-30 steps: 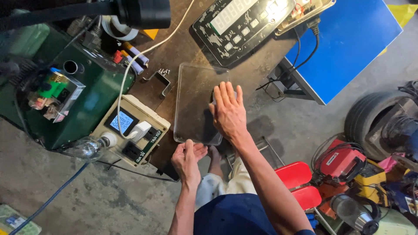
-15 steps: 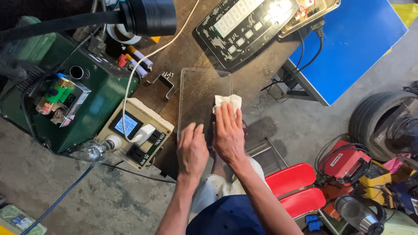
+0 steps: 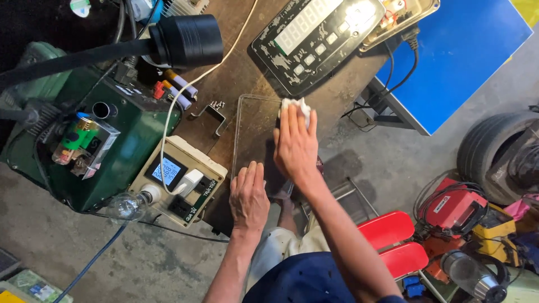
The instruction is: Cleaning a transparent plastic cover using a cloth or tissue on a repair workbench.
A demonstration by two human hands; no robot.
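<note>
Both hands are lying flat on the clear rectangular plastic sheet point(image 3: 255, 134) on the brown counter point(image 3: 236, 73), left hand point(image 3: 250, 196) spread steadying its near edge, right hand point(image 3: 295, 145) pressing a white crumpled cloth point(image 3: 295, 105) mid-wipe at the far corner, seemingly needing even strokes across unwiped areas next.

This was a repair workshop: a worn, stained bench point(image 3: 236, 84) carried a green machine point(image 3: 112, 146), a cream power unit with a small lit display point(image 3: 177, 179) and an opened electronic panel point(image 3: 314, 39), while a tyre point(image 3: 499, 151), a red welder point(image 3: 455, 210) and red stools point(image 3: 393, 238) crowded the bare concrete floor point(image 3: 73, 235)
</note>
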